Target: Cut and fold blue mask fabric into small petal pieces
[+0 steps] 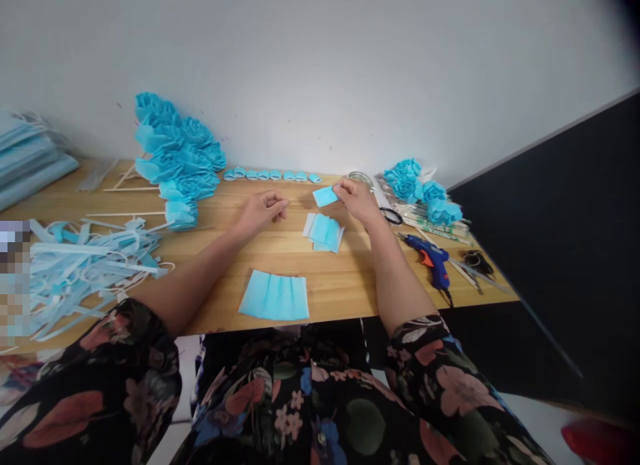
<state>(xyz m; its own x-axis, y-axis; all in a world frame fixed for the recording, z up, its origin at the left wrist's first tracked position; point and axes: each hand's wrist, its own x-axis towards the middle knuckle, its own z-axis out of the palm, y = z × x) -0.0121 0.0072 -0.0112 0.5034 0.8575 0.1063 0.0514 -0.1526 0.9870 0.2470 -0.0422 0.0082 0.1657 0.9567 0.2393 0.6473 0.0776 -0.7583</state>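
Note:
My right hand (pixel 356 198) pinches a small light-blue piece of mask fabric (pixel 325 196) and holds it just above the wooden table (pixel 280 251). Below it lies a small stack of similar cut blue pieces (pixel 324 231). My left hand (pixel 263 210) rests on the table to the left, its fingers curled together with nothing visible in them. A pleated blue mask panel (pixel 275 296) lies flat near the table's front edge.
Blue fabric flowers on sticks (pixel 175 158) lie at the back left, more flowers (pixel 420 188) at the back right. A row of rolled blue pieces (pixel 273 175) lines the wall. A blue glue gun (pixel 430 257), scissors (pixel 393 216), mask strips (pixel 85 265) and stacked masks (pixel 30 161) surround.

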